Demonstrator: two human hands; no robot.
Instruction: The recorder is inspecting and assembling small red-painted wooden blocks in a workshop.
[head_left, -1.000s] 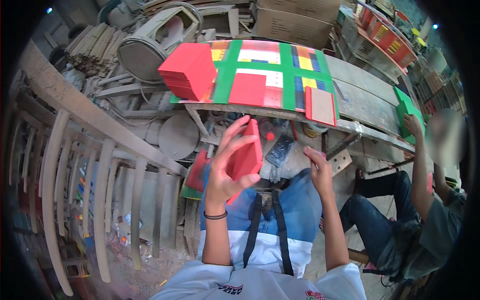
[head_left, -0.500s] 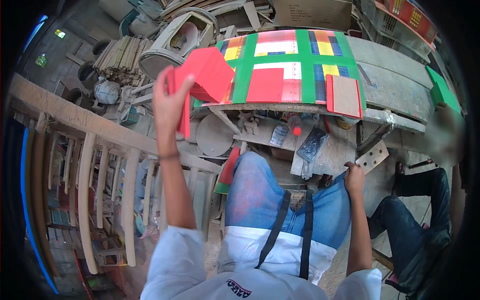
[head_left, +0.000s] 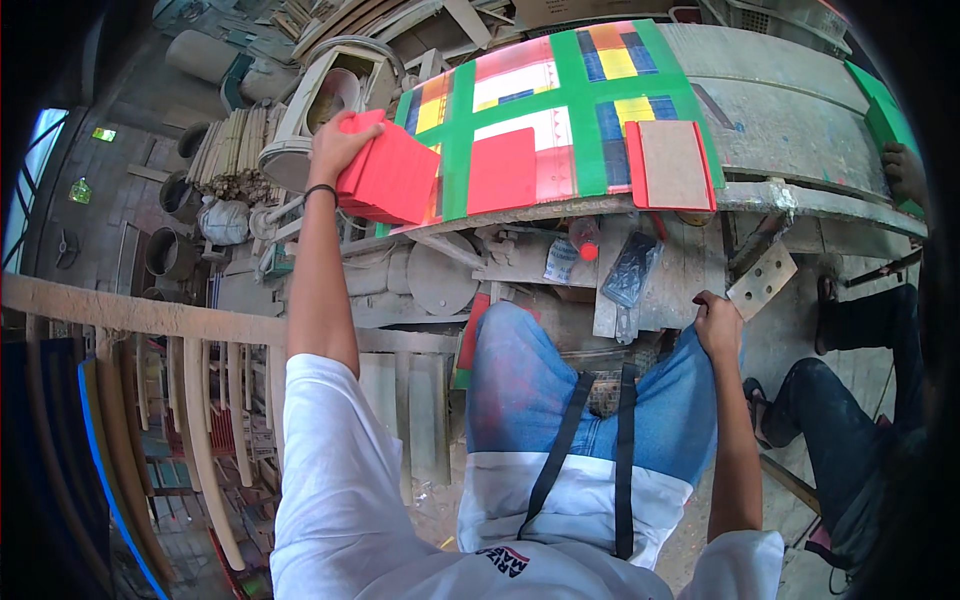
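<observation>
At the left end of the table my left hand [head_left: 342,148] is closed on the far left edge of a leaning stack of thin red boards [head_left: 392,175]. Its thumb lies over the top; the other fingers are partly hidden. A single flat red board [head_left: 503,172] lies right of the stack on the green-taped, multicoloured sheet [head_left: 587,110]. Farther right sits a brown panel with red side strips [head_left: 672,165]. My right hand [head_left: 718,325] rests by my right knee with its fingers curled, beside a board with holes [head_left: 763,287]; whatever is inside the fingers is hidden.
Under the tabletop a shelf holds a red-capped bottle [head_left: 585,238] and a dark plastic-wrapped package [head_left: 633,268]. A wooden railing [head_left: 150,312] runs along the left. At the right, another person's hand [head_left: 903,172] is beside a green board [head_left: 885,115].
My left hand has brought the upright red piece it held over to the red stack, and now grips at the stack's edge. My right hand stays by the knee. The view has shifted.
</observation>
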